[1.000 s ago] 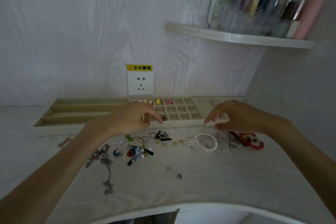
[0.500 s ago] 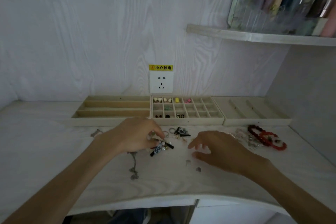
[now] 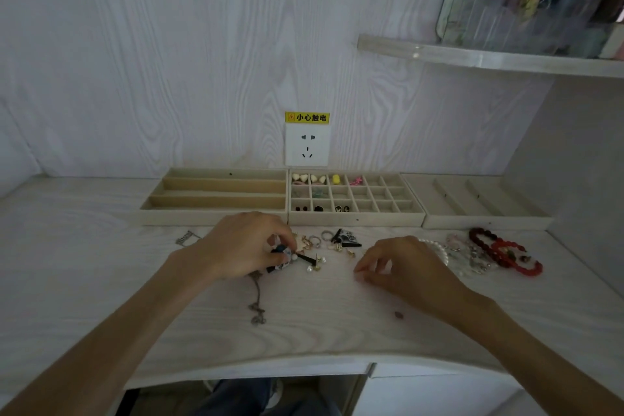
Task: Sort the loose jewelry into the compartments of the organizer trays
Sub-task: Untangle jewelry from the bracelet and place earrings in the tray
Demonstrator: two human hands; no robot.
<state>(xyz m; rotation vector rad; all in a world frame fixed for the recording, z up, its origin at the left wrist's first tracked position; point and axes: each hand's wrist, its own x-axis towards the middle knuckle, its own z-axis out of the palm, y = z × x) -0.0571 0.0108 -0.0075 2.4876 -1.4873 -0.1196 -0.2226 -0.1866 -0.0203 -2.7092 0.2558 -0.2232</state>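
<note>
Three organizer trays [image 3: 354,220] are lined up along the far wall, so the loose jewelry [image 3: 337,243] lying just near them is easy to sort. A small dark piece [image 3: 282,252] is pinched by the left hand [image 3: 243,246]. Nothing is held by the loosely curled right hand [image 3: 405,267]. Two red bracelets [image 3: 503,255] are left at the right.

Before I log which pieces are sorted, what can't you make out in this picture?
- Head view: what the left hand grips; its fingers cover most of the dark piece.
- Whether the right hand pinches anything: too small.
- Contents of the grid tray: tiny, dim.
- Shelf items: blurred, cut off by the right edge.
</note>
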